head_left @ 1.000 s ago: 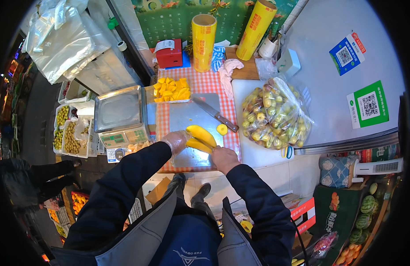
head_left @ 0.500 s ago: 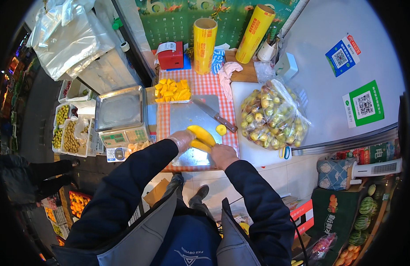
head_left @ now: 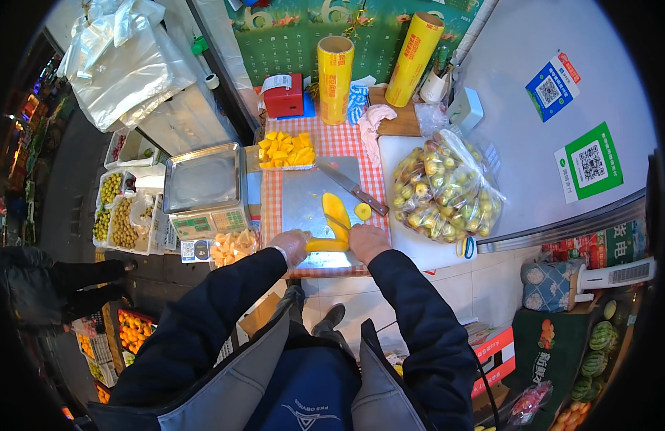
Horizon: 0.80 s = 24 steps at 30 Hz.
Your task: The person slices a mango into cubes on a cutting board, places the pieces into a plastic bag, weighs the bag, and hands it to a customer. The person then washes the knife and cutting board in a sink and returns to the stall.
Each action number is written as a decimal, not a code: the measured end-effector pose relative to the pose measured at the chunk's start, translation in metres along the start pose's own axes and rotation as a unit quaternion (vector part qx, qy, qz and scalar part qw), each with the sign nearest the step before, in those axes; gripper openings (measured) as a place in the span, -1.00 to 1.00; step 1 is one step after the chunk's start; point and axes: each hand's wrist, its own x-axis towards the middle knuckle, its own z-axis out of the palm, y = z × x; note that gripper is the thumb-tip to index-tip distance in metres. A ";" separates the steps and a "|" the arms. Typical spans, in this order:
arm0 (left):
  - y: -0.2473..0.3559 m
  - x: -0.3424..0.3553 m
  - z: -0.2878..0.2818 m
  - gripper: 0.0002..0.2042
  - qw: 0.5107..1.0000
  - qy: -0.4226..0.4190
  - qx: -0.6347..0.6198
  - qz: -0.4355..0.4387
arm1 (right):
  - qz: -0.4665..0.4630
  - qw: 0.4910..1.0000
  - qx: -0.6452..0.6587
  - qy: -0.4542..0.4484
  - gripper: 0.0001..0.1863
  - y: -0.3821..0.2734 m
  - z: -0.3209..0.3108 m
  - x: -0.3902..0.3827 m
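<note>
My left hand (head_left: 292, 246), in a clear plastic glove, is closed on the left end of a peeled yellow mango piece (head_left: 326, 245) over the metal cutting board (head_left: 303, 197). Just above it, another long mango piece (head_left: 336, 210) lies on the board. My right hand (head_left: 368, 242) is closed at the right ends of both pieces. A thin, narrow strip runs up and left from its fingers; I cannot tell what it is. A large knife (head_left: 354, 189) with a brown handle lies beyond, near a small round yellow piece (head_left: 362, 211).
A tray of mango chunks (head_left: 287, 150) stands behind the board. To the left are a scale (head_left: 205, 179) and bagged orange fruit chunks (head_left: 233, 248). On the right, a bag of green-brown fruit (head_left: 447, 187) rests on a white board (head_left: 411, 251). Yellow film rolls (head_left: 335, 82) stand at the back.
The two mango pieces have spread apart. My left hand has moved down to the lower piece, and the upper one now lies further up the board. My right hand has shifted slightly.
</note>
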 end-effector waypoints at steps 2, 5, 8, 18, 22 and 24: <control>-0.002 -0.007 0.007 -0.62 0.999 0.017 -0.042 -0.017 | -0.001 1.000 -0.028 -0.005 -0.79 -0.002 0.001 0.001; -0.006 -0.012 0.016 -0.62 0.997 0.060 -0.048 -0.003 | 0.019 0.999 -0.004 0.043 -0.78 -0.006 -0.001 -0.007; -0.013 -0.011 0.020 -0.60 0.996 0.074 -0.055 -0.012 | 0.009 0.997 0.033 0.065 -0.72 0.001 -0.002 -0.037; -0.037 0.039 0.003 -0.59 0.998 0.033 -0.029 0.044 | -0.047 0.998 -0.022 0.042 -0.81 0.021 0.035 -0.062; -0.023 0.045 -0.014 -0.65 0.997 -0.008 0.069 0.032 | -0.042 0.999 -0.013 0.025 -0.83 0.020 0.045 -0.059; -0.016 0.045 -0.023 -0.65 0.992 -0.025 0.118 0.046 | -0.034 0.999 0.001 0.029 -0.84 0.023 0.051 -0.061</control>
